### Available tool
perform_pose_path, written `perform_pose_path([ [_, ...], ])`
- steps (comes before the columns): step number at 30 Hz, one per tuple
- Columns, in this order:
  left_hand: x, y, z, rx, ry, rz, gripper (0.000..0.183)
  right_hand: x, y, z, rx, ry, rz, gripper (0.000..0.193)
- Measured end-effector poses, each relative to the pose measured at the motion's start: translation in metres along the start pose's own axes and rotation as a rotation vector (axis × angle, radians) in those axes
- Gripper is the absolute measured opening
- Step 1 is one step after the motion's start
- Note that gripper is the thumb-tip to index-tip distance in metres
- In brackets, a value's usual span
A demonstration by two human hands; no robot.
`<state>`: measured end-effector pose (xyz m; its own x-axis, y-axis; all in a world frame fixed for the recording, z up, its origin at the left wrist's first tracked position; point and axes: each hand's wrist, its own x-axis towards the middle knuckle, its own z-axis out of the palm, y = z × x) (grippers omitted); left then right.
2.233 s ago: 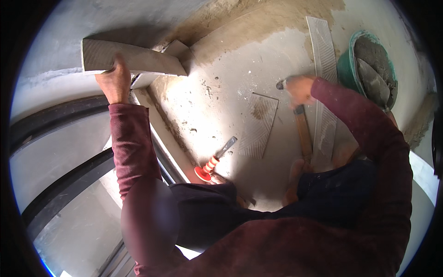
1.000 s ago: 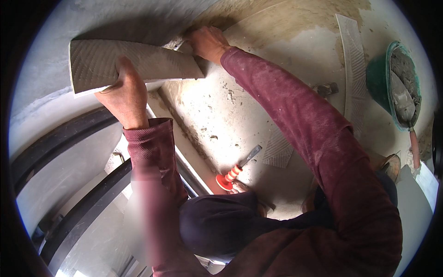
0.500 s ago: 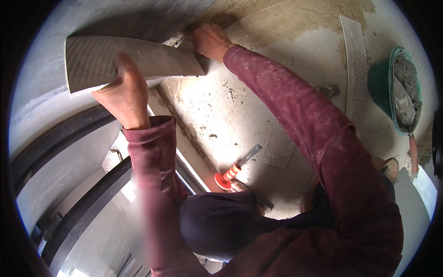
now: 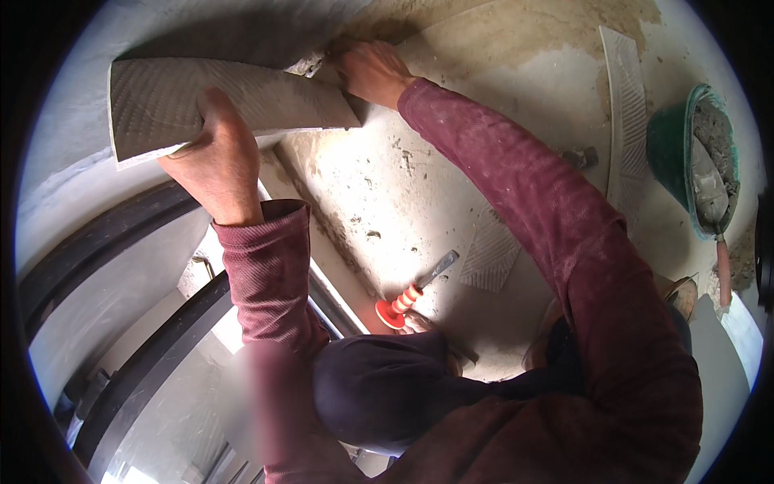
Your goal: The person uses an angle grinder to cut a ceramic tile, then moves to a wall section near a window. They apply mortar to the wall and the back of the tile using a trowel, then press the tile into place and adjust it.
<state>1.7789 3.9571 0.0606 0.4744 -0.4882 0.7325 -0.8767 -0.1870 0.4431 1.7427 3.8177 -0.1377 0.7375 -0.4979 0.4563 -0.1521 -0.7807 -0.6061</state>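
Observation:
My left hand grips a long grey tile strip by its lower edge, thumb across its ridged back. The strip is tilted up near the wall at the upper left. Just beyond its right end, my right hand reaches down to the corner where wall and floor meet. Its fingers are in shadow, so what they hold, if anything, is hidden. Pale rubble shows between the strip and that hand.
A chisel with an orange-red guarded grip lies on the floor by my foot. A ridged tile piece is near it. To the right are another tile strip and a green bucket of mortar with a trowel. A black-edged frame stands left.
The tile strip in my left hand has shifted slightly up and left. My right hand has moved a little to the right, staying by the corner.

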Motion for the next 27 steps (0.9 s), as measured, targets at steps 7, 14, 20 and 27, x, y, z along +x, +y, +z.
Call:
perform_pose_path([
  [7, -0.001, 0.002, 0.000, 0.022, -0.008, 0.014, 0.011, -0.004, -0.005, -0.003, -0.025, -0.004, -0.003, 0.025],
  [14, -0.001, 0.001, -0.002, 0.020, -0.018, 0.002, 0.014, -0.001, -0.011, -0.014, -0.075, -0.133, 0.023, 0.022],
  [20, -0.002, -0.001, -0.001, 0.022, 0.013, -0.002, 0.015, 0.003, -0.018, -0.023, -0.121, -0.210, 0.063, 0.020],
  [27, -0.001, 0.001, 0.002, 0.053, 0.045, -0.025, 0.016, 0.008, -0.020, -0.032, -0.183, -0.213, 0.053, 0.017],
])
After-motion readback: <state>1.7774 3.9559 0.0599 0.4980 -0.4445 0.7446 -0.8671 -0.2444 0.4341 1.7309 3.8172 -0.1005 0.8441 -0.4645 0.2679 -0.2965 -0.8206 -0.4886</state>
